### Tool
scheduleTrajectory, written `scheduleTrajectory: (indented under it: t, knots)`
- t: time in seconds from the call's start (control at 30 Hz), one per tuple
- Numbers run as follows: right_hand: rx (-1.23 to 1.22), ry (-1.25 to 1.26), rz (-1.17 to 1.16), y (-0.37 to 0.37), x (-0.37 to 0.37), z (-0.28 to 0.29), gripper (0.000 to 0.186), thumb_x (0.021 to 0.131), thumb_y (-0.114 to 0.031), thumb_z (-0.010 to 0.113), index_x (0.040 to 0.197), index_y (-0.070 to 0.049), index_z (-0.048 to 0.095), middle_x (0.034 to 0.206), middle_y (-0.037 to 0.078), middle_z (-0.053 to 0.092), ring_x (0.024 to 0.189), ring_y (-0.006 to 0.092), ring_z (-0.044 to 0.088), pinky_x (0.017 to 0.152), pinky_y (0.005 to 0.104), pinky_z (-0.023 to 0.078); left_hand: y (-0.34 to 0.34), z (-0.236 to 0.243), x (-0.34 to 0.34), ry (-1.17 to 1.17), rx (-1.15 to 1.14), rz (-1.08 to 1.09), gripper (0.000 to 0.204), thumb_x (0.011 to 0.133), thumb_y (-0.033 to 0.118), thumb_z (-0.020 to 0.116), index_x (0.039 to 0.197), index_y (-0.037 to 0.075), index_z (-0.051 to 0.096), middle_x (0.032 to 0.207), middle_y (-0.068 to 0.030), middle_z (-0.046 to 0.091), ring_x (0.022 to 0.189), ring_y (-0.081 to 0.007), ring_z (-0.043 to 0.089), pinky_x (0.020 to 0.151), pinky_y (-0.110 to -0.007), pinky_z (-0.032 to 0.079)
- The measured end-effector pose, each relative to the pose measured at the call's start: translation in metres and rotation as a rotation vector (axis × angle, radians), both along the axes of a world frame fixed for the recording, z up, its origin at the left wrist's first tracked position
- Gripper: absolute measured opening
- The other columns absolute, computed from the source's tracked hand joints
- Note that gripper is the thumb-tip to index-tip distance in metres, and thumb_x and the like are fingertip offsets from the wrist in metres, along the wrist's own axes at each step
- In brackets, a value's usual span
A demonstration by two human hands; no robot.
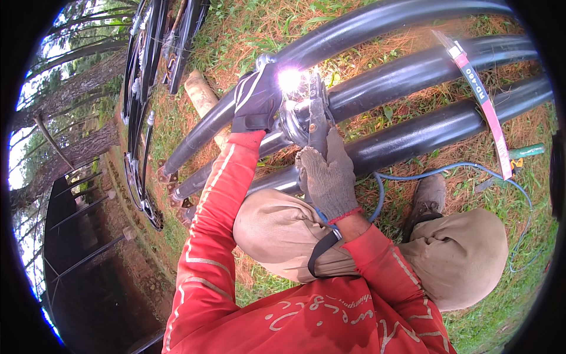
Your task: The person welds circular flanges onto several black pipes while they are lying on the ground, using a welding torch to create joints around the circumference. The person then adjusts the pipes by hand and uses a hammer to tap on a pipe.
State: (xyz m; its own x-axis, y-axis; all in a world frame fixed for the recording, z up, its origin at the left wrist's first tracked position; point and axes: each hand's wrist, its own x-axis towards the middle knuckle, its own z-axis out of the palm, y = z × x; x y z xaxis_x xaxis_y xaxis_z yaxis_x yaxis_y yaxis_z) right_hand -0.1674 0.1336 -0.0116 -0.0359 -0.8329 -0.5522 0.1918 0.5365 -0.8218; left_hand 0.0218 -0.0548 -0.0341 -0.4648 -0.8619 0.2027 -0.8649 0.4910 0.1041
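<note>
My right hand, in a grey-brown knit glove, is closed around a dark, worn, tong-like tool, which looks like a welding electrode holder. An intense white-violet arc glare burns just left of the tool's upper end and washes out detail there. Close to that glare, my left hand, in a black glove with white stripes, rests at the uppermost black pipe; its fingers are hidden. A round shiny metal part sits between the two hands. My knees are bent beneath my forearms.
Two more black pipes run alongside. A pink-and-black-handled brush lies across them. A blue cable winds over the grass near a green-handled object. Left stand a log, black metal frames and a dark-roofed structure.
</note>
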Motion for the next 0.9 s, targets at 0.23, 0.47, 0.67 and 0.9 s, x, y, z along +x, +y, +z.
scheduleTrajectory:
  t: [0.23, 0.47, 0.67, 0.9]
  knots:
    - [-0.047, -0.082, -0.080, 0.001, 0.004, -0.006, 0.084, 0.105, -0.027, 0.072, 0.173, 0.006, 0.035, 0.149, 0.037, 0.066, 0.134, 0.0521, 0.069, 0.110, 0.0558, 0.056, 0.004, 0.008, -0.010, 0.065, 0.031, -0.007, 0.026, 0.103, 0.025, 0.070, 0.124, 0.010, 0.073, 0.086, -0.0160, 0.076, 0.080, -0.0393, 0.074, 0.072, -0.053, 0.057]
    - [0.007, 0.045, 0.014, 0.000, -0.008, 0.011, 0.088, 0.107, -0.043, 0.068, 0.174, 0.002, 0.031, 0.153, 0.039, 0.062, 0.136, 0.0580, 0.065, 0.113, 0.0613, 0.052, -0.004, 0.003, -0.011, 0.002, 0.066, 0.088, 0.011, 0.098, 0.014, 0.078, 0.107, 0.013, 0.073, 0.086, -0.0181, 0.075, 0.078, -0.0434, 0.074, 0.071, -0.051, 0.058]
    - [-0.058, 0.145, 0.009, 0.003, -0.001, 0.003, 0.089, 0.107, -0.043, 0.068, 0.171, 0.008, 0.034, 0.153, 0.041, 0.061, 0.138, 0.0579, 0.064, 0.116, 0.0614, 0.050, -0.002, 0.005, -0.016, 0.020, 0.094, 0.099, 0.010, 0.098, 0.014, 0.077, 0.107, 0.013, 0.073, 0.087, -0.0180, 0.076, 0.080, -0.0439, 0.075, 0.071, -0.052, 0.058]
    - [-0.123, 0.245, -0.031, 0.006, 0.010, -0.008, 0.077, 0.106, -0.035, 0.070, 0.164, 0.009, 0.045, 0.114, 0.024, 0.076, 0.093, 0.0352, 0.079, 0.085, 0.0475, 0.061, -0.002, 0.003, -0.011, 0.016, 0.099, 0.112, 0.010, 0.099, 0.014, 0.076, 0.109, 0.013, 0.074, 0.090, -0.0179, 0.077, 0.082, -0.0436, 0.075, 0.074, -0.050, 0.059]
